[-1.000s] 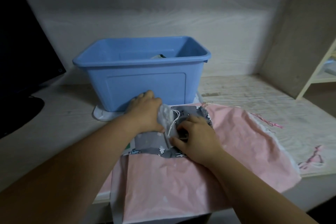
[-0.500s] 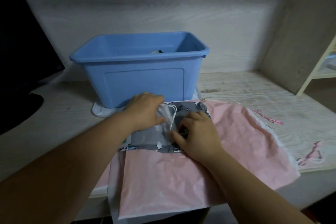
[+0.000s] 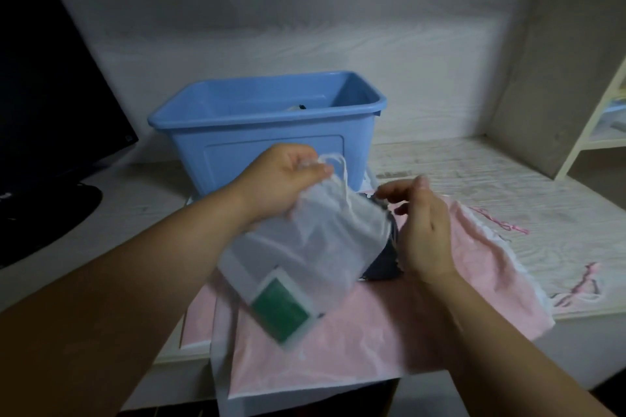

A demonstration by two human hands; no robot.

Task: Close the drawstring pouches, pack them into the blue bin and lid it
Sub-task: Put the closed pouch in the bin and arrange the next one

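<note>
Raised the white pouch (image 3: 305, 257) off the stack within the last half second. Held it in the air in front of the blue bin (image 3: 220, 152), tilted, with the green label (image 3: 279, 311) lowermost. Gripped the gathered neck and the loop of cord (image 3: 345, 179) in the left hand (image 3: 288, 179), with fingers curled round them. Kept the right hand (image 3: 423, 234) just beside the pouch, loosely spread and holding nothing. Left the grey pouch (image 3: 384, 264) on the pink pouch (image 3: 481, 267) on the table (image 3: 491, 179), partly hidden behind the white one.

Half a second earlier, pressed both hands down on the grey pouch, with the white pouch bunched under the left.

Judged the neck drawn shut, though blurred, and the pouch ready for transfer into the unlidded bin. Still to close and pack: grey and pink pouches.
</note>
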